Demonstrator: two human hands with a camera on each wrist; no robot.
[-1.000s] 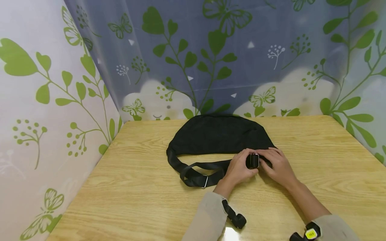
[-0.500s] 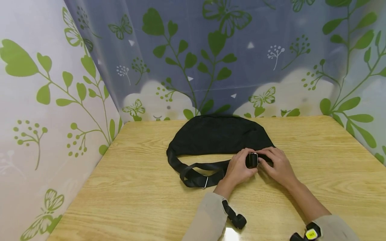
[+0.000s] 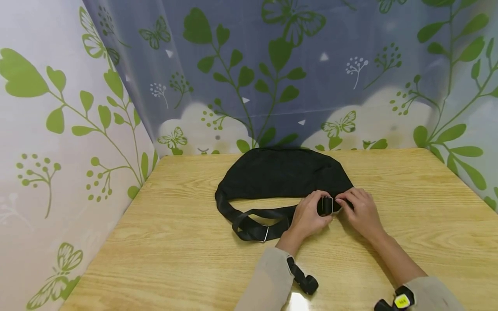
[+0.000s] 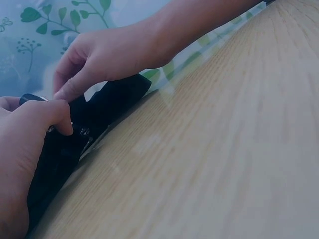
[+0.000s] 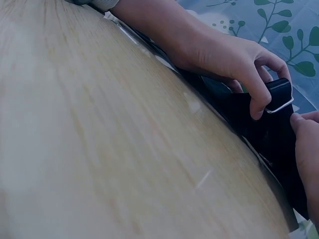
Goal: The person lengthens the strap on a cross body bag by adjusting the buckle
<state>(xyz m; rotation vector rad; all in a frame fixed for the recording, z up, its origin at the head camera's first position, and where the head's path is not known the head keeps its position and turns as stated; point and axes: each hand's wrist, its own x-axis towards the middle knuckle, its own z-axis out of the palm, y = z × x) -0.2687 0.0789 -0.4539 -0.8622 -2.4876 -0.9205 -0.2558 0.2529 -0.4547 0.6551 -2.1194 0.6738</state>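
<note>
Bag (image 3: 282,175): black, matte soft cloth, half-moon outline, shallow creases toward its right end; lies flat at the far side of the table (image 3: 167,255), curved edge by the backdrop (image 3: 233,86); strap (image 3: 229,211) is flat black webbing, smoother than the bag, slight sheen; runs from the bag's left corner, bends back on itself in an open loop on the table, then on to the right under both hands.

Two metal fittings on the strap: slider (image 3: 265,234), thin silver bar at the loop; buckle (image 3: 332,205), silver, rounded corners, webbing folded over it in a short raised tube.

Left hand (image 3: 310,214): fingers curled, thumb near side, gripping the folded webbing at the buckle; gap only as wide as the fold. Right hand (image 3: 361,211): thumb and index tips nearly together, pinching the strap just right of the buckle; little gap between them; both hands sit just below the bag's right half.

Table: pale yellow wood grain, fine streaks, glossy with a white glare spot at the front; backdrop: blue-grey sheet, faint creases, printed green leaves, butterflies, white cloud shapes; sleeves (image 3: 263,280) beige, dull cloth; black band at each wrist, right one has a yellow label (image 3: 401,301).
</note>
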